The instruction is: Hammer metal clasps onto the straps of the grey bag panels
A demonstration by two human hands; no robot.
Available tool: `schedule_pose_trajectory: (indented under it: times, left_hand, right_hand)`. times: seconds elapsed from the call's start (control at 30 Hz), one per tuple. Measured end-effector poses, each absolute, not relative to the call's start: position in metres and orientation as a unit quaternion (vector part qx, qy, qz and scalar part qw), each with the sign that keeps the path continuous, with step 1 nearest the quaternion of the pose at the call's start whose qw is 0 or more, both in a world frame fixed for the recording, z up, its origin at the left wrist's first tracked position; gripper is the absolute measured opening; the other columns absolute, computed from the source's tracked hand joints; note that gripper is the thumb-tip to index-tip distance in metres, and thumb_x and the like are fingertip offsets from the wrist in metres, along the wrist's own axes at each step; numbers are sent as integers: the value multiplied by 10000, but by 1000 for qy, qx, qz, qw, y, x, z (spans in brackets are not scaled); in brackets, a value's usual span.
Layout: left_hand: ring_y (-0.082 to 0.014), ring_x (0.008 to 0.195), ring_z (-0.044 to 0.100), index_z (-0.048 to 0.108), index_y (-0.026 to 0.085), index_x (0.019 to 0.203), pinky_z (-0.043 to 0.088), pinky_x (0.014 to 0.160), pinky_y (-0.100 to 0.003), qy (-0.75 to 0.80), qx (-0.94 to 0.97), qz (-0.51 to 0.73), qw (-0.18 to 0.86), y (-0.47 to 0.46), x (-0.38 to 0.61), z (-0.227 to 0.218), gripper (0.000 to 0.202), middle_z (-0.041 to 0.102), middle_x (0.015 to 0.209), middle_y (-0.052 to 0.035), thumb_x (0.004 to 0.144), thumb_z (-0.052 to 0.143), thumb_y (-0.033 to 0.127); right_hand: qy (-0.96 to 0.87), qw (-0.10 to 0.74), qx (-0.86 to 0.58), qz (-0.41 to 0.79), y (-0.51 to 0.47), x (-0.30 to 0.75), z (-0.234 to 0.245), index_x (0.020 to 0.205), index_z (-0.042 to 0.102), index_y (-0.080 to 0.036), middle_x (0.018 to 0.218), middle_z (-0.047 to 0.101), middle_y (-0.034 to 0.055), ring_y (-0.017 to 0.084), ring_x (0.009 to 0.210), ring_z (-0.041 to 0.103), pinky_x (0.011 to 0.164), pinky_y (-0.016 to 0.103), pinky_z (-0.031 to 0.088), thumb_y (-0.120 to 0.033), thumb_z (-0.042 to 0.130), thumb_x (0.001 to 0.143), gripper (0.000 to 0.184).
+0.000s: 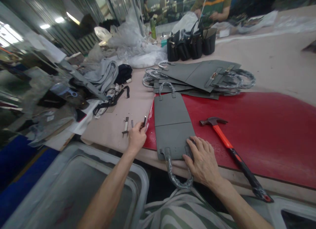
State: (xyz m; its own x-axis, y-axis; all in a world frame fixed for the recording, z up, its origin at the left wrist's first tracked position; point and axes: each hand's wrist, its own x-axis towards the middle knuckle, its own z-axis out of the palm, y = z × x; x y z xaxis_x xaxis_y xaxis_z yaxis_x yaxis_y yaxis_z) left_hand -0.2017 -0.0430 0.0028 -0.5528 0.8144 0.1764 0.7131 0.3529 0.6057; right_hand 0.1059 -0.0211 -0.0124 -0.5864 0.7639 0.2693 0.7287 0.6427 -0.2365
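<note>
A grey bag panel (172, 115) lies on the red board, with a plastic-wrapped handle at each end. The near handle (172, 176) hangs over the table's front edge. My right hand (202, 158) rests on the panel's near right corner, fingers stretched out, partly covering the handle's tab. Left of the panel, my left hand (137, 136) is closed around a small metal rod (144, 119), whose tip shows above the fingers. Beside that hand lie a caliper-like metal tool (126, 125) and another short metal rod (132, 123).
A claw hammer (228, 145) lies on the red board (266, 123) to the right. Stacked grey panels (195, 75) with wrapped handles sit beyond. Black bags (190, 46) and plastic wrap (138, 54) are further back. A grey plastic bin (98, 150) stands at front left.
</note>
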Motion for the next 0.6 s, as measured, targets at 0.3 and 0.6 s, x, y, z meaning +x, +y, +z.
schedule_pose_trajectory:
  times: [0.3,0.6]
  left_hand:
    - [-285,979,705,706,196,1127,511,859,-367,879,418,225,30,-44,-216,-2,262,751,1035,-149,921,549,231]
    - [-230,939,717,748,221,961,496,784,-286,926,332,175,50,-53,-268,9,210,775,965,-108,910,554,284]
  right_hand:
    - [-897,235,-374,2,-10,104,-22,1275,533,-125,1321,563,199,401,1177,520,973,563,418,-425,398,946,466]
    - [-894,248,-372,-19,-8,104,-22,1309,486,-188,1271,582,187,408,1127,556,922,555,442,-443,407,922,470]
